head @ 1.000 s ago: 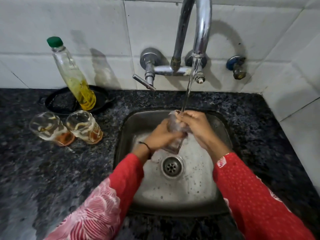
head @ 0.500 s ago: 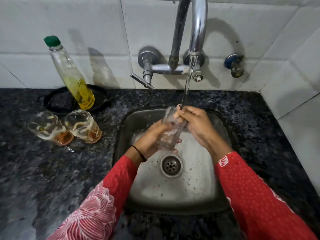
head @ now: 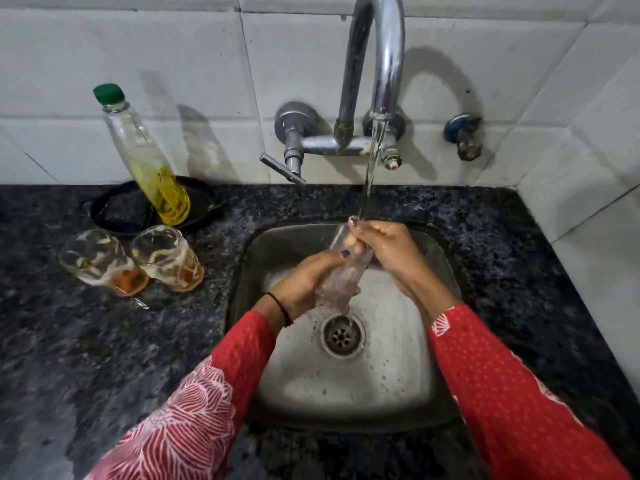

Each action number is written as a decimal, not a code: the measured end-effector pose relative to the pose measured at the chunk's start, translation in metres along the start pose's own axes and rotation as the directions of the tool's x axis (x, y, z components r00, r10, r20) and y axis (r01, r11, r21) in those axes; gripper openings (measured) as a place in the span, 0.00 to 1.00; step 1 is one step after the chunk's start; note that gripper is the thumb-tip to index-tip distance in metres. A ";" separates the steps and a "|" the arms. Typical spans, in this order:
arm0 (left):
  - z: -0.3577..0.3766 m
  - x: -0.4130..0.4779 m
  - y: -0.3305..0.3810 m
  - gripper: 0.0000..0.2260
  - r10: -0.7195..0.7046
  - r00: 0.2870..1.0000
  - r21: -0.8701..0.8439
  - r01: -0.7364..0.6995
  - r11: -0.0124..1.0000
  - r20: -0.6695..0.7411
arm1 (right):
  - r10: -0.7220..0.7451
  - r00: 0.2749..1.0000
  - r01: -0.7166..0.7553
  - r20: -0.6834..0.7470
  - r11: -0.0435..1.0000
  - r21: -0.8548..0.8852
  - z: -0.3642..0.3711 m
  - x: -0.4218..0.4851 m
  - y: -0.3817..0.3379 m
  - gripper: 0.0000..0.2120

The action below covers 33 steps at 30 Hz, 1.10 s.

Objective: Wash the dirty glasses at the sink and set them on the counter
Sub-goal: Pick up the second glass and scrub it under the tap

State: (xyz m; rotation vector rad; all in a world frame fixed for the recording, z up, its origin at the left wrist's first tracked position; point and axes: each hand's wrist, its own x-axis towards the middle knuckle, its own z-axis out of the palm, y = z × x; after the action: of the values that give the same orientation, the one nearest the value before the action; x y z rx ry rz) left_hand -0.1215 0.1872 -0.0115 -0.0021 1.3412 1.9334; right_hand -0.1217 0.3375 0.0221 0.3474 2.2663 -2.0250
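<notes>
Over the steel sink (head: 408,386) I hold a clear glass (head: 341,277) tilted under the running water from the tap (head: 384,64). My left hand (head: 308,282) wraps around the glass's lower body. My right hand (head: 388,249) grips the rim, with fingers reaching inside the mouth. Water runs off the glass's base toward the drain (head: 343,336). Two dirty glasses with orange residue stand on the dark counter to the left, one (head: 100,261) beside the other (head: 168,258).
A soap bottle (head: 145,157) with a green cap and yellow liquid leans in a black dish (head: 117,209) against the tiled wall. A small valve (head: 464,136) sticks out right of the tap. The speckled counter (head: 519,258) surrounds the sink.
The glass has risen and tilted further under the stream. My right hand's fingers have shifted at the rim, and my left hand has slid lower on the glass body.
</notes>
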 end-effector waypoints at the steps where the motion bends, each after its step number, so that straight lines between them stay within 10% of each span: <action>1: 0.003 0.002 -0.003 0.17 0.094 0.992 0.245 -0.071 0.967 -0.086 | 0.000 1.000 0.001 0.002 0.988 -0.155 0.001 0.002 -0.001 0.13; 4: 0.008 0.012 -0.017 0.28 0.405 0.905 0.833 -0.122 0.539 -0.129 | -0.041 0.999 0.025 -0.021 0.871 -0.491 0.007 0.004 -0.006 0.17; 10: 0.013 -0.002 -0.012 0.11 0.156 0.983 0.378 -0.108 0.920 -0.098 | -0.130 0.991 0.114 -0.005 0.885 -0.452 0.005 0.004 -0.011 0.17; 17: 0.015 0.012 -0.020 0.26 0.415 0.883 0.456 -0.284 0.843 -0.218 | -0.216 0.972 0.234 0.093 0.848 -0.475 0.002 -0.010 -0.010 0.07; 22: 0.011 0.017 -0.023 0.32 0.470 0.876 0.478 -0.368 0.798 -0.110 | -0.128 0.988 0.148 0.083 0.934 -0.325 -0.003 -0.024 0.016 0.37; 33: 0.005 0.013 -0.023 0.34 0.355 0.906 0.261 -0.294 0.919 -0.232 | -0.229 0.918 0.167 -0.325 0.964 -0.207 0.008 -0.019 0.017 0.37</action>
State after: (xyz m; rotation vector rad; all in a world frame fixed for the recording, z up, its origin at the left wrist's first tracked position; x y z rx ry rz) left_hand -0.1156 0.2021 -0.0327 0.0699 1.8374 2.1043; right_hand -0.1005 0.3288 0.0085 0.5150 2.7755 -1.9600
